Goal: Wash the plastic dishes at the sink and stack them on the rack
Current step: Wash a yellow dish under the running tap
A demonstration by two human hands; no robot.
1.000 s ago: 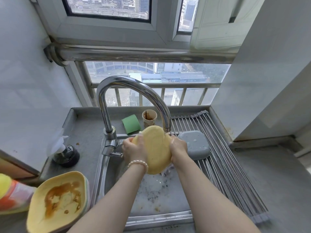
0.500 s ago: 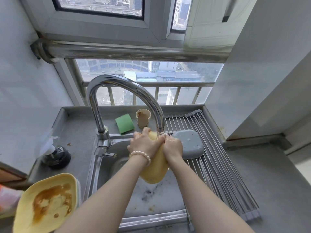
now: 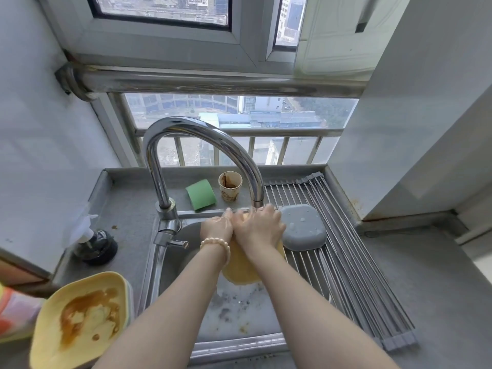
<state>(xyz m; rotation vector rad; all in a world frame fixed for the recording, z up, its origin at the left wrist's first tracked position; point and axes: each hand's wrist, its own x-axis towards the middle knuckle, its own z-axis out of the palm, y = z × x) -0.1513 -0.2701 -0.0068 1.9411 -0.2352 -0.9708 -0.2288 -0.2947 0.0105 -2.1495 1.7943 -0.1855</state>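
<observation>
While both hands, left and right, clasp the yellow dish under the faucet, I advise turning it so water reaches every face.

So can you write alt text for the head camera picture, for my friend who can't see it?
Two hands, left hand and right hand, hold a yellow dish under the tap over the sink. A grey dish lies upside down on the rack.
</observation>
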